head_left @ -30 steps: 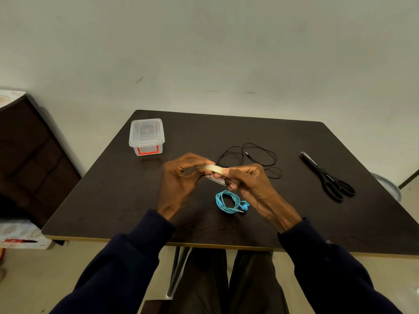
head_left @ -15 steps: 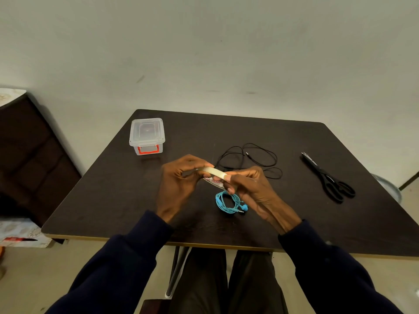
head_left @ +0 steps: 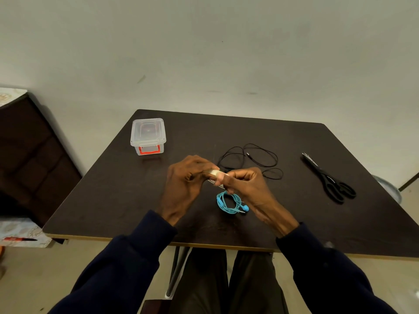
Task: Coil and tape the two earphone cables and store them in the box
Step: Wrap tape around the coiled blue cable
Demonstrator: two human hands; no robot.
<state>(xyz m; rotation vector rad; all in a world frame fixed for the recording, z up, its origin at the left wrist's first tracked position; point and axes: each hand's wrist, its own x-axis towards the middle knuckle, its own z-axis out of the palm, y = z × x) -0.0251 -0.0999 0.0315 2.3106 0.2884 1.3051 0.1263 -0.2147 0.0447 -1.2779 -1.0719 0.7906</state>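
Both hands are closed on a roll of tape (head_left: 214, 174) held above the table (head_left: 113, 196): left hand (head_left: 186, 180) gripping it, right hand (head_left: 246, 186) pinching at its edge. The blue earphone coil (head_left: 229, 202) lies untaped below, the black earphone cable (head_left: 251, 158) loose beyond, and the lidded box (head_left: 148, 135) well apart. Recommend peeling a short strip steadily; the free tape end is not discernible behind the fingers.

Plain room, likely home: dark table (head_left: 294, 143), bare wall (head_left: 204, 53), patterned cloth (head_left: 20, 231)
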